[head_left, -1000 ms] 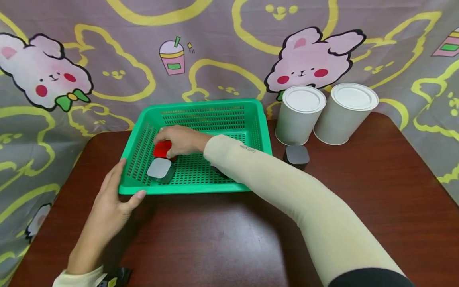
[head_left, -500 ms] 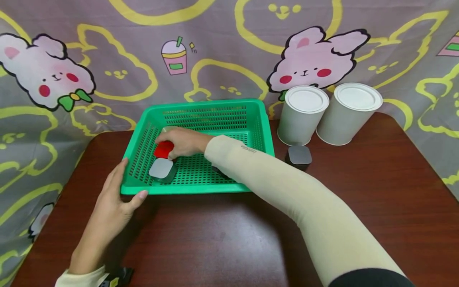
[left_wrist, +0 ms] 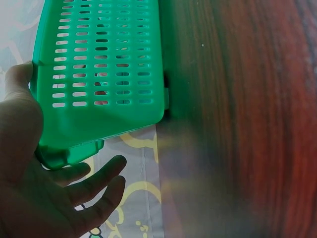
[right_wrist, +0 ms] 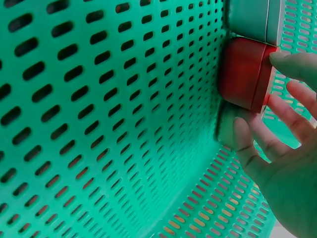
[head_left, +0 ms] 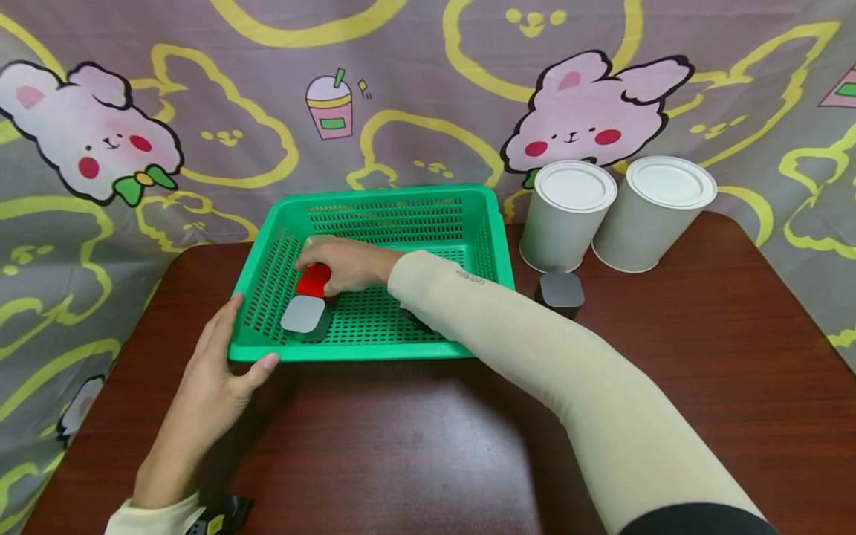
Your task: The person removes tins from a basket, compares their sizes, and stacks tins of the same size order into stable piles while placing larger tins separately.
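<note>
My right hand (head_left: 354,265) reaches into the green basket (head_left: 374,352) and holds a small red rounded-square box (head_left: 313,281) between thumb and fingers. The right wrist view has the red box (right_wrist: 242,73) upright by the perforated wall, between a grey-lidded box (right_wrist: 248,19) and a pale box (right_wrist: 228,121). In the head view, the grey-lidded box (head_left: 305,315) is on the near side, the pale box (head_left: 319,240) mostly behind my fingers. My left hand (head_left: 209,377) rests at the basket's near left corner, thumb by the front rim, fingers extended along the left side.
Two white lidded canisters (head_left: 568,215) stand at the back right of the brown table (head_left: 374,446). In front of them sits a dark grey box (head_left: 559,291). A dark object (head_left: 414,319) shows partly beneath my right forearm. A patterned cloth (head_left: 414,89) hangs behind.
The head view has shifted slightly, so everything sits a little further right. Both hands keep nearly the same places; the red box stays in my right hand's fingers.
</note>
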`<state>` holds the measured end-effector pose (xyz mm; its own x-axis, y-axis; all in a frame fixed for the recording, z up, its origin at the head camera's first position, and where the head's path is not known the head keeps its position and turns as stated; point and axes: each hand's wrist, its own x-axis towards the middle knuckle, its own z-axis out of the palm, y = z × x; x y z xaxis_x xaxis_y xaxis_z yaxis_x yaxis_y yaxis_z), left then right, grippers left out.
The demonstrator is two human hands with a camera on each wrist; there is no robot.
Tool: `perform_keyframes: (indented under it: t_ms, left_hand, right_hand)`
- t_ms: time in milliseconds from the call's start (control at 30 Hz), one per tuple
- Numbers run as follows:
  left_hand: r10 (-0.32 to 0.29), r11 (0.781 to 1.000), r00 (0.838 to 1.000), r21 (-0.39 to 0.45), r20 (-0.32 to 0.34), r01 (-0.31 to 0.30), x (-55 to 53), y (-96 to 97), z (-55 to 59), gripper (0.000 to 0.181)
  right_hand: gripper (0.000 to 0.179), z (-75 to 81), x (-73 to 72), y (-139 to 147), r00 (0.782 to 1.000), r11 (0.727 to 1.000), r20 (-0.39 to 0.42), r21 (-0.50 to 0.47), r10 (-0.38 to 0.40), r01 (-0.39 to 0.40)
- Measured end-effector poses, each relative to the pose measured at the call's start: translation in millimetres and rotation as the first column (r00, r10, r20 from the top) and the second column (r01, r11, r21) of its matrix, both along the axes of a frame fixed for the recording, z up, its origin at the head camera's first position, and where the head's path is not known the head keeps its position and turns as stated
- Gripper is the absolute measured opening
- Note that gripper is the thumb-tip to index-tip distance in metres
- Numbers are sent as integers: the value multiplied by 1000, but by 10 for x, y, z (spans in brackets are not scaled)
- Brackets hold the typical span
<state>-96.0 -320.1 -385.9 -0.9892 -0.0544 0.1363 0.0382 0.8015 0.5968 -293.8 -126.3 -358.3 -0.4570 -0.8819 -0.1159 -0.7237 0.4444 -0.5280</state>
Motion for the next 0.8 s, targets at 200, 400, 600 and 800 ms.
perform_keyframes:
  t_ms: [200, 400, 600, 800]
  left_hand:
    - [6, 1000, 1000, -10, 1, -6, -2, 3, -5, 100]
    - [7, 1000, 1000, -12, -4, -7, 2, 9, -13, 100]
    - [10, 1000, 1000, -13, 3, -10, -2, 17, -1, 100]
    - [16, 1000, 1000, -14, 8, -16, 12, 23, 9, 100]
  right_hand:
    - [60, -9, -13, 21, 1000, 1000, 23, -4, -2, 3]
    - [63, -20, -1, 5, 998, 999, 65, 45, -21, 18]
    - [66, -11, -7, 29, 992, 997, 116, 47, -58, 53]
    - [65, 10, -27, 80, 990, 998, 126, 22, -56, 54]
